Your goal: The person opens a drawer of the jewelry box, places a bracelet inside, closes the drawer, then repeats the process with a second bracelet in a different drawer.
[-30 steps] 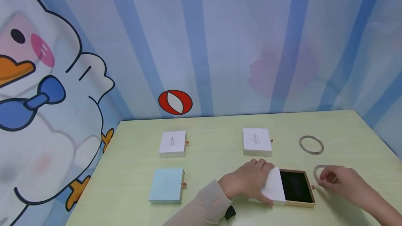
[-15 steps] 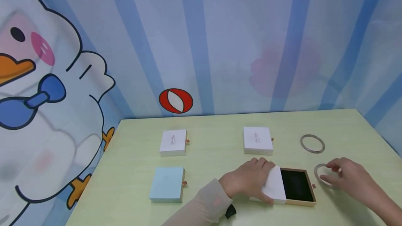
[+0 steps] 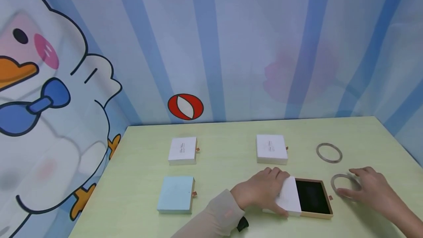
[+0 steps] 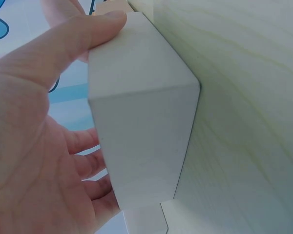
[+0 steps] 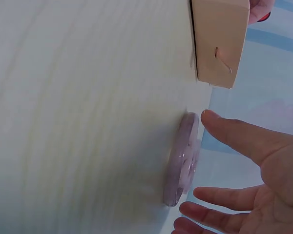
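Observation:
My left hand (image 3: 261, 190) holds the white sleeve (image 3: 292, 198) of a drawer box, thumb along the near side and fingers over the far side. The left wrist view shows the thumb pressed on the plain white box (image 4: 141, 141). Out of the sleeve's right end sticks a tan-edged drawer (image 3: 316, 214) with a black lining and a small brown pull tab. My right hand (image 3: 373, 190) hovers over a pale translucent bangle (image 3: 333, 184), thumb and fingers spread apart. In the right wrist view that purplish bangle (image 5: 176, 163) lies flat on the table, just off the fingertips.
A second bangle (image 3: 332, 161) lies farther back on the right. Two closed white boxes, one back left (image 3: 182, 151) and one back centre (image 3: 271, 149), stand near a pale blue box (image 3: 175, 194) at front left. A printed cloth backdrop (image 3: 238, 47) rises behind the table.
My right hand's fingers have spread from a near-closed pose at the bangle's edge, and the hand has shifted slightly right. More of the bangle shows. The left hand and box stay put.

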Available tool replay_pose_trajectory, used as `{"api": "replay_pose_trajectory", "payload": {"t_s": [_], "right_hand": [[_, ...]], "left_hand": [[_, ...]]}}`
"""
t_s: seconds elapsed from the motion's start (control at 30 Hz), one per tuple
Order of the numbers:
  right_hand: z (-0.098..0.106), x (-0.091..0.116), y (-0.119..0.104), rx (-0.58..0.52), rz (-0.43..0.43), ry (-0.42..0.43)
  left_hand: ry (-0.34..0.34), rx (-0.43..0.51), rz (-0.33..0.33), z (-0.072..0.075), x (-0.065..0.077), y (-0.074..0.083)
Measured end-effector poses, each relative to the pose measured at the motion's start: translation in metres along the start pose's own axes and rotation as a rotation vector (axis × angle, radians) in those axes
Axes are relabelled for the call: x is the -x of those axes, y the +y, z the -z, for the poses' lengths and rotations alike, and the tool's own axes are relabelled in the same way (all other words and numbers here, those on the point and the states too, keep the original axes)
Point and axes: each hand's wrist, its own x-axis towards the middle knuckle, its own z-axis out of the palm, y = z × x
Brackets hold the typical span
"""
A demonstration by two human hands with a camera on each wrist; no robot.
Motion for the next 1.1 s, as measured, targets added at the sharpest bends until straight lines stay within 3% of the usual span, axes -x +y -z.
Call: {"api": "replay_pose_trajectory", "payload": {"t_s": [0.67, 1.1], "right_hand": [[-0.0087, 0.0025, -0.0005, -0.036, -0.026, -0.037], [-0.0089, 0.0007, 0.0031, -0.040, 0.004, -0.027]], "left_hand": [[0.000, -0.002, -0.001, 0.0004, 0.0030, 0.0003], [0.003, -0.010, -0.002, -0.0011, 0.0009, 0.0001]]}}
